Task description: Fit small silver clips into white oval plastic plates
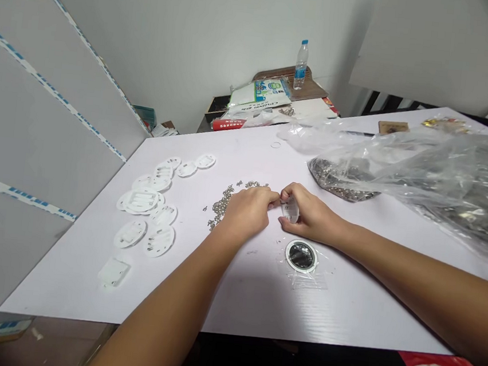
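Note:
My right hand (310, 215) grips a small round clear-and-white plastic disc (289, 210) by its edge. My left hand (247, 212) comes in from the other side, its pinched fingertips touching or almost touching that disc. Whatever they may hold is hidden or too small to see. A scattered pile of small metal parts (223, 204) lies just beyond my left hand. Several white round plastic pieces (146, 208) lie further left. A round white-rimmed disc with a dark centre (301, 256) rests on clear film below my right hand.
A clear plastic bag (434, 178) holding a heap of small metal parts (339, 180) lies at the table's right. A white panel wall (47, 112) runs along the left. Papers and a water bottle (301, 65) stand beyond the white table (66, 281).

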A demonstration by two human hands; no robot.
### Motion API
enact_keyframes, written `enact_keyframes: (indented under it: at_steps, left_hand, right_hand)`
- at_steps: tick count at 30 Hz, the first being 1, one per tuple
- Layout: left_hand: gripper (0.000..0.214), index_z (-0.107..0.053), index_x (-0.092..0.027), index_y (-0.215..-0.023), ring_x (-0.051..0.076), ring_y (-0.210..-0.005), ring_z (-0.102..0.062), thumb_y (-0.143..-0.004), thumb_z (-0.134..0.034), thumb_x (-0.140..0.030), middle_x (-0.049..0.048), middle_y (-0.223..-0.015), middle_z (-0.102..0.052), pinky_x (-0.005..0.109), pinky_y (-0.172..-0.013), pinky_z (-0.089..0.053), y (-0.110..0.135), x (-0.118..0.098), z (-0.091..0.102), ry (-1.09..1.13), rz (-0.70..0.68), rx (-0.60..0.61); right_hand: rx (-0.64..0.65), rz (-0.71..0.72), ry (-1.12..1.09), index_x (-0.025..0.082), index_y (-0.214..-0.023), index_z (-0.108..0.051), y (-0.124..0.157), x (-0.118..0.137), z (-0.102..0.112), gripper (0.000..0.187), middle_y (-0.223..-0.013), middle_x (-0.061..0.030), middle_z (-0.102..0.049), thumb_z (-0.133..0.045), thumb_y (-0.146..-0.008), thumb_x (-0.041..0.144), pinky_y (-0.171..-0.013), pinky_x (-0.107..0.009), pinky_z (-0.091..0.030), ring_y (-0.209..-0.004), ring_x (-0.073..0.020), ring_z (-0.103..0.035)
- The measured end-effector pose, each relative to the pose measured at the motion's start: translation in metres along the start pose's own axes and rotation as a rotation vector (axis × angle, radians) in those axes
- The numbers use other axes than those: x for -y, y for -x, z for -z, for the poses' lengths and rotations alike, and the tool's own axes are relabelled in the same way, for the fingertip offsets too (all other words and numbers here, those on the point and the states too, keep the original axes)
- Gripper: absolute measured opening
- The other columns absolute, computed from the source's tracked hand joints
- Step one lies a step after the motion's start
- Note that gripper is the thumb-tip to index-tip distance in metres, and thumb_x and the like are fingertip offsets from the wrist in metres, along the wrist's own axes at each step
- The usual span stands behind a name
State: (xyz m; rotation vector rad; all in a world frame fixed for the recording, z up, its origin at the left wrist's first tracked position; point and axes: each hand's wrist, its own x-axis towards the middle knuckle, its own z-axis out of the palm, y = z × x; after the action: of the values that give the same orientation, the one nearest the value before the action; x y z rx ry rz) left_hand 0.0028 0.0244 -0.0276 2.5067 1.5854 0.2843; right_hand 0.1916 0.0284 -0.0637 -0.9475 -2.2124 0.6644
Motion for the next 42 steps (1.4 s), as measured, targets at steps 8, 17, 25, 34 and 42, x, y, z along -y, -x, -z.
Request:
enact_keyframes:
  at_steps: [8,17,25,34,42]
  left_hand:
    - [0.021,-0.063,-0.022,-0.076,0.014,-0.07,-0.048,-0.079,-0.047,-0.009,0.0009,-0.081,-0.065,0.03,-0.059,-0.024,-0.002,0.002,-0.003,0.021,-0.008,-0.014]
    - [0.025,-0.07,-0.026,-0.092,0.016,-0.084,-0.056,-0.091,-0.045,-0.022,0.0015,-0.09,-0.067,0.029,-0.068,-0.035,0.006,0.016,0.005,0.121,-0.097,0.019]
    - [0.026,-0.071,-0.028,-0.091,0.017,-0.085,-0.057,-0.091,-0.046,-0.022,0.0012,-0.085,-0.067,0.029,-0.068,-0.036,0.006,0.014,0.004,0.141,-0.125,0.05]
    - [0.023,-0.069,-0.027,-0.084,0.016,-0.077,-0.055,-0.088,-0.047,-0.021,0.001,-0.086,-0.068,0.03,-0.063,-0.031,0.004,0.011,-0.001,0.112,-0.074,0.033]
    - [0.018,-0.062,-0.022,-0.074,0.015,-0.069,-0.049,-0.081,-0.048,-0.012,0.0011,-0.076,-0.064,0.031,-0.062,-0.026,0.003,0.004,0.0,0.097,-0.077,0.031]
  right_hand:
    - [0.003,-0.04,-0.006,0.022,-0.103,-0.04,0.001,-0.001,-0.001,0.038,-0.097,-0.0058,-0.055,-0.065,-0.075,0.024,-0.064,-0.03,-0.039,-0.077,-0.019,-0.051]
    - [-0.031,-0.068,0.028,0.022,-0.106,-0.043,0.001,-0.005,-0.003,0.04,-0.097,-0.0064,-0.057,-0.067,-0.073,0.027,-0.064,-0.032,-0.041,-0.078,-0.0208,-0.055]
    - [-0.033,-0.045,0.025,0.021,-0.105,-0.043,0.001,-0.004,-0.003,0.039,-0.1,-0.0071,-0.057,-0.066,-0.074,0.025,-0.065,-0.031,-0.042,-0.08,-0.0204,-0.054]
    - [-0.04,-0.044,0.025,0.022,-0.104,-0.042,0.002,-0.004,-0.004,0.039,-0.098,-0.0065,-0.058,-0.066,-0.073,0.024,-0.065,-0.032,-0.041,-0.08,-0.0206,-0.055]
    - [-0.032,-0.063,0.012,0.022,-0.103,-0.042,0.001,-0.001,-0.003,0.037,-0.093,-0.0057,-0.059,-0.064,-0.073,0.024,-0.065,-0.032,-0.041,-0.078,-0.0211,-0.055]
